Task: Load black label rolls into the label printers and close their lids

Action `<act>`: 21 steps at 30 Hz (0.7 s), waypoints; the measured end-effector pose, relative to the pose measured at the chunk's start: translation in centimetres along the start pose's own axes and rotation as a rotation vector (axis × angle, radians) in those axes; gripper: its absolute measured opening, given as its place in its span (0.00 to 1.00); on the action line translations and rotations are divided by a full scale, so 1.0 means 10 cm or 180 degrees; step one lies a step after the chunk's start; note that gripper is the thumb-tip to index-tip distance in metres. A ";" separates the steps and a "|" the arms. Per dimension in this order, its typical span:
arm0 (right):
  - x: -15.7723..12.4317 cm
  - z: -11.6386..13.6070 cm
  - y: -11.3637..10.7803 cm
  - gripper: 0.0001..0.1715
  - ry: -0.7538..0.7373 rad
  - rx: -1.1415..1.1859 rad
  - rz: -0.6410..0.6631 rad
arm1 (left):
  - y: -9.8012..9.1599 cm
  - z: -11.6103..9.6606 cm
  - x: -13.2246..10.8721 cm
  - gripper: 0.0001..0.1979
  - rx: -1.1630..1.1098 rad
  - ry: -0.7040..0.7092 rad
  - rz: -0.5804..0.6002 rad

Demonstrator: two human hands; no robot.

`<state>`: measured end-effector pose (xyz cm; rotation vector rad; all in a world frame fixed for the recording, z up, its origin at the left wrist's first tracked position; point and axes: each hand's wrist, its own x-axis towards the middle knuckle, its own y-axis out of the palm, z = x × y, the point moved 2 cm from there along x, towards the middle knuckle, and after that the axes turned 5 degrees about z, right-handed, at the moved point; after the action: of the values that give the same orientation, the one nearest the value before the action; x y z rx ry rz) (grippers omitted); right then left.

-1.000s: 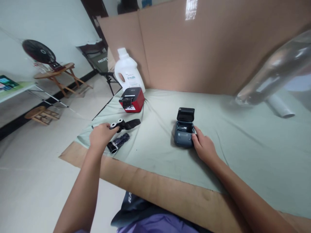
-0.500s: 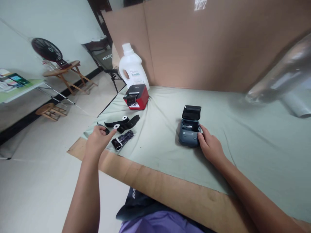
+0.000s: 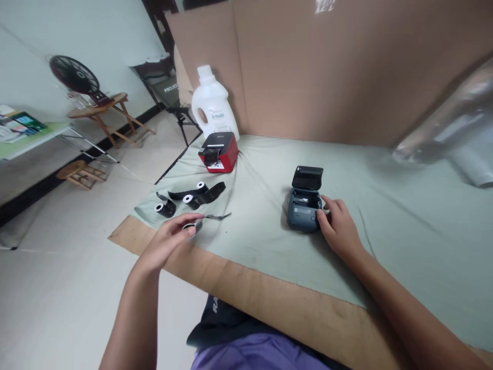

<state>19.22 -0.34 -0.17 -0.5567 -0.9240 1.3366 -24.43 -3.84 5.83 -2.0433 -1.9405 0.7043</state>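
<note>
My left hand [image 3: 175,237] pinches a roll of black label paper [image 3: 197,226] near the table's front left edge. A loose dark tail runs from the roll to the right. Beyond that hand lie three more black rolls with white cores, one at the left [image 3: 166,207], one in the middle [image 3: 192,201] and one farther back [image 3: 201,187]. My right hand [image 3: 341,226] grips the right side of a dark blue portable label printer [image 3: 303,218], thumb at its front corner. The printer's lid [image 3: 307,178] stands raised, and its paper bay faces me.
A red and black printer [image 3: 225,154] with dark paper hanging out stands before a white jug [image 3: 215,105]. Cardboard [image 3: 327,72] walls the back. Plastic-wrapped rolls [image 3: 458,128] lie at the right. Past the table's left edge are a fan [image 3: 75,74] and stools.
My left hand has moved right and toward me, from beside the left roll to the nearest roll, and has taken hold of it. My right hand stays at the portable printer.
</note>
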 end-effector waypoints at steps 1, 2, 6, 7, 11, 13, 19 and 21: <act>0.01 0.06 -0.06 0.29 -0.0157 0.0035 -0.0148 | 0.10 -0.13 0.02 0.28 -0.0577 0.0048 0.0265; 0.02 0.13 -0.13 0.26 -0.0314 0.0093 -0.0239 | 0.23 -0.25 0.06 0.26 -0.1085 0.0037 0.0551; 0.14 0.60 -0.58 0.14 -0.0955 0.0556 -0.0061 | 0.91 -0.75 0.41 0.21 -0.2283 -0.0362 0.1582; 0.19 0.72 -0.71 0.12 -0.1068 0.0622 0.0032 | 1.11 -0.86 0.51 0.22 -0.2373 -0.0411 0.1765; 0.42 1.06 -1.00 0.11 -0.1012 0.0916 0.0686 | 1.79 -1.15 0.84 0.26 -0.1929 -0.0393 0.2045; 0.50 1.08 -0.99 0.11 -0.0835 0.1055 0.1109 | 1.99 -1.19 0.93 0.28 -0.1490 -0.0180 0.1762; 0.53 0.94 -0.69 0.12 -0.0839 0.0787 0.1787 | 2.07 -0.97 0.93 0.34 -0.0821 0.0000 0.1615; 0.53 0.92 -0.63 0.11 -0.0895 0.0703 0.1921 | 2.03 -0.89 0.93 0.34 -0.0814 0.0100 0.1675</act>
<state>15.16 2.15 11.19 -0.5012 -0.8468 2.0757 -2.33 4.77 1.94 -2.7477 -1.5421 0.5330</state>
